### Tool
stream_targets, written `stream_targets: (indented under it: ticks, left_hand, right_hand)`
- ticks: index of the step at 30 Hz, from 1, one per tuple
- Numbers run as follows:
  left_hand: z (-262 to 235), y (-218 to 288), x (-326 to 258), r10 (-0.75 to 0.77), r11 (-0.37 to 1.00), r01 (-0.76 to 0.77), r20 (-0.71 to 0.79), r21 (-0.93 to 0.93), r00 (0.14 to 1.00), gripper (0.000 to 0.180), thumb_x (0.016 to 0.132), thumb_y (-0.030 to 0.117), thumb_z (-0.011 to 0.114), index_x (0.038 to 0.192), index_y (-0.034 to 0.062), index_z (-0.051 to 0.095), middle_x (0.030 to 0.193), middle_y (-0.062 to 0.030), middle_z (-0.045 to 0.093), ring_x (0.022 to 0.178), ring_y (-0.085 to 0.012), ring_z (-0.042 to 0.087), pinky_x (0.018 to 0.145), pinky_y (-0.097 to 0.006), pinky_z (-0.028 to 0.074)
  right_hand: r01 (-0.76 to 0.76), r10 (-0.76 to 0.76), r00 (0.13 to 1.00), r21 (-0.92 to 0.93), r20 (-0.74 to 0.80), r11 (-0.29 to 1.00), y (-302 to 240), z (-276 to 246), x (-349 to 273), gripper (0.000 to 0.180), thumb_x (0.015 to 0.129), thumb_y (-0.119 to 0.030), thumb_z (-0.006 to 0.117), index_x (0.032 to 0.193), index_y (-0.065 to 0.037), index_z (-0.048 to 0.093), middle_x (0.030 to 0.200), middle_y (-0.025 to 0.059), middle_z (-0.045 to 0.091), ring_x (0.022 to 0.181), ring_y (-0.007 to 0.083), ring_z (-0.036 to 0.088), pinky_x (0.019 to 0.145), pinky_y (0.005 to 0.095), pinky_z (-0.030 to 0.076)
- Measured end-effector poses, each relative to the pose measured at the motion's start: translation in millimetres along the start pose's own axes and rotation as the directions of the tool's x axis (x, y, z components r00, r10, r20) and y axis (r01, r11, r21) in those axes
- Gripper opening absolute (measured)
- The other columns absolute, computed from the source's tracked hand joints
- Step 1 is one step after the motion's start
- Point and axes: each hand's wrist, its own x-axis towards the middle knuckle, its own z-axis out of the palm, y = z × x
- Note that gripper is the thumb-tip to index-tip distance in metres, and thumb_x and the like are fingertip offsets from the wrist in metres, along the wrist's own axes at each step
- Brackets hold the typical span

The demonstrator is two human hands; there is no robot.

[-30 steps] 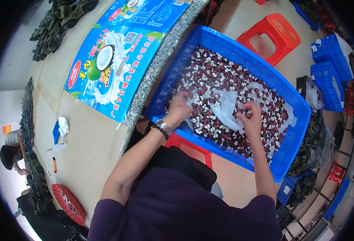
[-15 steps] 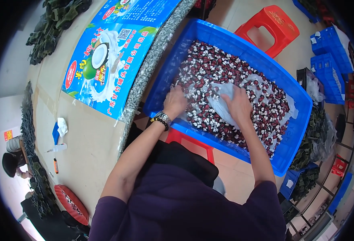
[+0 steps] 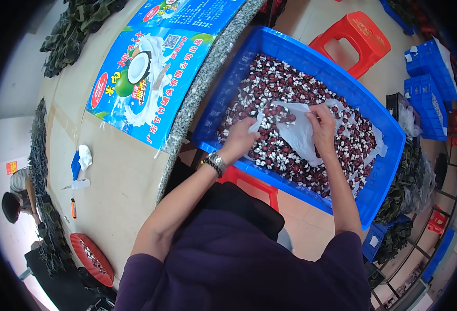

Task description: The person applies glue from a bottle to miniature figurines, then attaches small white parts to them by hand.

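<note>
A large blue plastic tub [image 3: 391, 173] holds many small dark-red round pieces with white popcorn-like bits [image 3: 278, 78]. Over them is a thin whitish plastic bag [image 3: 300, 136], lifted at its rim, with some of the pieces showing at its mouth. My left hand [image 3: 240, 139] pinches the bag's left edge between closed fingers. On the opposite edge, my right hand [image 3: 324, 127] grips the film with bent fingers. More thin plastic [image 3: 379, 142] lies among the pieces toward the tub's right side.
A red stool [image 3: 355, 41] stands behind the tub; another red stool [image 3: 249, 184] shows at its near side. On my left is a table with a blue printed sheet [image 3: 161, 88], a small bottle [image 3: 78, 184] and a red dish [image 3: 91, 259]. Blue crates [image 3: 424, 103] stand at right. A person [image 3: 18, 192] is far left.
The bag has been raised and spread between my hands. My left hand has moved right onto its edge, and my right hand has shifted slightly right. The view has shifted a little.
</note>
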Motion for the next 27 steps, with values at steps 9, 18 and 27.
stream_targets:
  ticks: [9, 18, 27]
  left_hand:
    - [24, 33, -60, 0.445, 0.799, -0.513, 0.264, 0.315, 0.856, 0.035, 0.081, 0.001, 0.058, 0.115, 0.0054, 0.056, 0.094, -0.0183, 0.064, 0.087, -0.0389, 0.062, 0.074, -0.045, 0.050]
    - [-11, 43, -39, 0.275, 0.956, -0.265, -0.068, 0.126, 0.959, 0.029, 0.078, -0.001, 0.057, 0.106, 0.0041, 0.061, 0.086, -0.0221, 0.065, 0.081, -0.0391, 0.064, 0.071, -0.043, 0.051]
    - [-20, 50, -40, 0.559, 0.596, -0.401, -0.001, 0.696, 0.829, 0.041, 0.075, 0.000, 0.060, 0.114, -0.0016, 0.051, 0.103, -0.0235, 0.055, 0.092, -0.0418, 0.054, 0.077, -0.049, 0.046]
  right_hand:
    - [-0.190, 0.404, 0.844, 0.506, -0.354, 0.841, 45, -42, -61, 0.007, 0.087, -0.001, 0.063, 0.093, -0.002, 0.061, 0.086, -0.0017, 0.058, 0.077, 0.0067, 0.052, 0.069, 0.0205, 0.041]
    - [-0.144, 0.235, 0.941, 0.340, -0.244, 0.929, 28, -3, 35, 0.011, 0.086, -0.004, 0.063, 0.096, -0.001, 0.064, 0.090, 0.0024, 0.063, 0.082, 0.0093, 0.056, 0.074, 0.0246, 0.046]
    - [0.178, -0.160, 0.974, 0.103, -0.162, 0.979, -42, 45, 87, 0.016, 0.084, -0.003, 0.061, 0.100, -0.003, 0.063, 0.099, 0.0065, 0.065, 0.083, 0.0174, 0.061, 0.073, 0.0271, 0.047]
